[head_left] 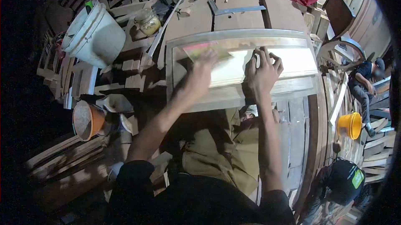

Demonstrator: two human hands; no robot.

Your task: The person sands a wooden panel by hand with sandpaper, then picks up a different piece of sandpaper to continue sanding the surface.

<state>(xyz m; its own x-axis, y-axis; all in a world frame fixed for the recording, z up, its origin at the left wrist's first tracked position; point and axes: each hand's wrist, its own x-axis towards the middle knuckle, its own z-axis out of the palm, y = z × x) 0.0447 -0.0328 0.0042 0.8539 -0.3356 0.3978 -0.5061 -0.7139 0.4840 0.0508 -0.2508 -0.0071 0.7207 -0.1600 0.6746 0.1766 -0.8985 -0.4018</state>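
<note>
A long cream-white board (294,62) lies across a larger wooden panel with a grey border (246,103), in front of my body. My left hand (202,68), blurred by motion, is over the left end of the board. Under its fingers is a thin yellow-green sheet with a pink edge (190,48), also smeared. Toward the middle of the board, my right hand (265,68) bears down with bent fingers, their tips at its far edge.
Left are a white bucket (98,37), a glass jar (148,22) and an orange bucket (83,120). A metal angle piece (238,10) lies beyond the panel. Right are a yellow bucket (350,125), a seated person (361,83) and another bent person (340,183).
</note>
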